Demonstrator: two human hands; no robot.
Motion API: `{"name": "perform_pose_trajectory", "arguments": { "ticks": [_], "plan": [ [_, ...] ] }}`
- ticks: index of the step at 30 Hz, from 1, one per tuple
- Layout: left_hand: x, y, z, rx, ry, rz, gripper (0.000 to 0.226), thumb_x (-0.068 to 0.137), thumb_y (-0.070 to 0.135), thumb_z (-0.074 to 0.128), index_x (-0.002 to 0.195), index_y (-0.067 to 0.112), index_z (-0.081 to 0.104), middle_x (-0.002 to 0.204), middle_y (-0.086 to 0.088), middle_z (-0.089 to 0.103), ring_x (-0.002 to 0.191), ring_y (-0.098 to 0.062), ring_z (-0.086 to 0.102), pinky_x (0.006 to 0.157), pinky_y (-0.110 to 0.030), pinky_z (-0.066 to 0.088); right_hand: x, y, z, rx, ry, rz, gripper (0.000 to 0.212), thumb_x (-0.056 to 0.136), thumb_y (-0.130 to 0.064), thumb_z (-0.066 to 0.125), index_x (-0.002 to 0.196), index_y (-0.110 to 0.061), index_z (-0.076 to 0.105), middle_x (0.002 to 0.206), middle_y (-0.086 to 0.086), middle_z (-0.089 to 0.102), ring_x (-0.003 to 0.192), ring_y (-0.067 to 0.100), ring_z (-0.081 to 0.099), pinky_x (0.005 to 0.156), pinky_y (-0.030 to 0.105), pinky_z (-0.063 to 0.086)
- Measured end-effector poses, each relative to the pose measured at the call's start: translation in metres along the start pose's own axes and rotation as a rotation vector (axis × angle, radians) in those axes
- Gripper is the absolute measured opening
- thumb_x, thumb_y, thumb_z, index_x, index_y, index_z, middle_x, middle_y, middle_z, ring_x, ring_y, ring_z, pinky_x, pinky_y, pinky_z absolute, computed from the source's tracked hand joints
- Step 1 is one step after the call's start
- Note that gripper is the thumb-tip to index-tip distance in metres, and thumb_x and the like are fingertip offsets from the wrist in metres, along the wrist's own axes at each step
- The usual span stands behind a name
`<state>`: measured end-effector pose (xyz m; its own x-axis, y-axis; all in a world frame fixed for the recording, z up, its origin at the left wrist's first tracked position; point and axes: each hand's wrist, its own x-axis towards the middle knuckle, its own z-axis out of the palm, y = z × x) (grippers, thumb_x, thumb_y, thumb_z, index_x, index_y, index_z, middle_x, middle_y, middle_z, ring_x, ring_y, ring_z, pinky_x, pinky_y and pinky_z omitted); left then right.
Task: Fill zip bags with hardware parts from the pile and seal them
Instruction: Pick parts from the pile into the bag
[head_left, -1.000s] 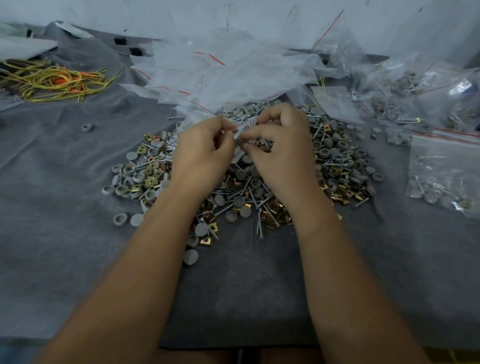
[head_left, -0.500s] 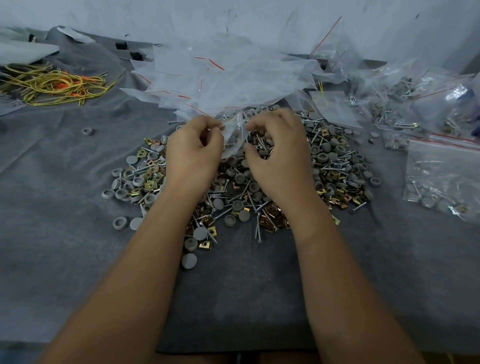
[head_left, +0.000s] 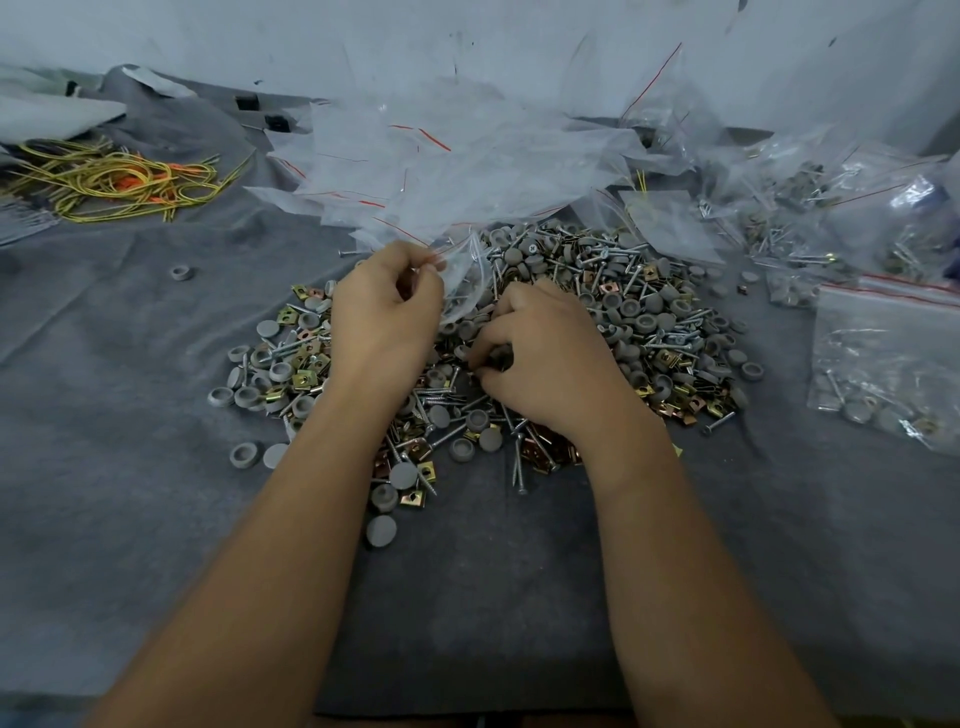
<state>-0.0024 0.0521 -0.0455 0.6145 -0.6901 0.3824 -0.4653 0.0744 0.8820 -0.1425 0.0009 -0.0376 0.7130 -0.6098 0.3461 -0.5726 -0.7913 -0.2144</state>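
Observation:
A pile of hardware parts (head_left: 649, 322), grey round caps, screws and brass clips, lies on the grey cloth in the middle. My left hand (head_left: 384, 317) pinches the top of a small clear zip bag (head_left: 465, 275) and holds it over the pile's far left side. My right hand (head_left: 545, 358) rests low on the pile to the right of the bag, its fingers curled around some parts; exactly what it grips is hidden.
A heap of empty clear zip bags (head_left: 441, 161) lies behind the pile. Filled bags (head_left: 883, 364) sit at the right, more (head_left: 810, 208) at the back right. Yellow and orange cords (head_left: 114, 179) lie at the far left. A stray grey cap (head_left: 182, 272) sits left.
My right hand has let go of the bag's top and dropped down onto the pile. My left hand keeps hold of the bag.

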Motion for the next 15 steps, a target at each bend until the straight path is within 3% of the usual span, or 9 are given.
{"name": "perform_pose_trajectory", "arguments": {
  "ticks": [5, 8, 11, 15],
  "plan": [
    [-0.0007, 0.0, 0.0, -0.002, -0.005, -0.009, 0.018, 0.094, 0.017, 0.051, 0.095, 0.023, 0.068, 0.046, 0.017, 0.048, 0.04, -0.002, 0.036, 0.04, -0.018, 0.031, -0.0012, 0.0017, 0.0002, -0.041, -0.01, 0.019, 0.013, 0.08, -0.024, 0.07, 0.09, -0.031, 0.075, 0.091, -0.005, 0.047, 0.097, 0.016, 0.039, 0.081, 0.027, 0.025],
    [-0.0015, 0.0004, 0.0002, -0.005, -0.013, -0.002, 0.018, 0.095, 0.017, 0.05, 0.095, 0.022, 0.068, 0.046, 0.017, 0.046, 0.039, -0.003, 0.035, 0.039, -0.016, 0.029, -0.0019, 0.0019, 0.0007, -0.06, -0.001, 0.015, 0.012, 0.08, -0.035, 0.07, 0.089, -0.031, 0.076, 0.089, -0.006, 0.043, 0.092, 0.012, 0.033, 0.082, 0.028, 0.025],
    [-0.0006, 0.0006, 0.0001, 0.005, -0.015, -0.001, 0.018, 0.094, 0.017, 0.05, 0.092, 0.024, 0.067, 0.046, 0.017, 0.047, 0.039, -0.002, 0.036, 0.039, -0.016, 0.029, -0.0019, 0.0012, 0.001, -0.038, -0.004, 0.026, 0.02, 0.076, -0.047, 0.073, 0.082, -0.028, 0.074, 0.091, -0.005, 0.045, 0.095, 0.015, 0.038, 0.081, 0.029, 0.025],
    [-0.0008, 0.0004, 0.0005, 0.001, -0.019, -0.001, 0.018, 0.094, 0.017, 0.05, 0.09, 0.026, 0.066, 0.046, 0.018, 0.046, 0.038, -0.002, 0.035, 0.037, -0.017, 0.031, -0.0008, 0.0016, -0.0005, -0.014, -0.039, 0.028, 0.022, 0.076, -0.048, 0.075, 0.087, -0.03, 0.075, 0.095, -0.004, 0.046, 0.099, 0.016, 0.038, 0.082, 0.028, 0.024]
  ]
}}
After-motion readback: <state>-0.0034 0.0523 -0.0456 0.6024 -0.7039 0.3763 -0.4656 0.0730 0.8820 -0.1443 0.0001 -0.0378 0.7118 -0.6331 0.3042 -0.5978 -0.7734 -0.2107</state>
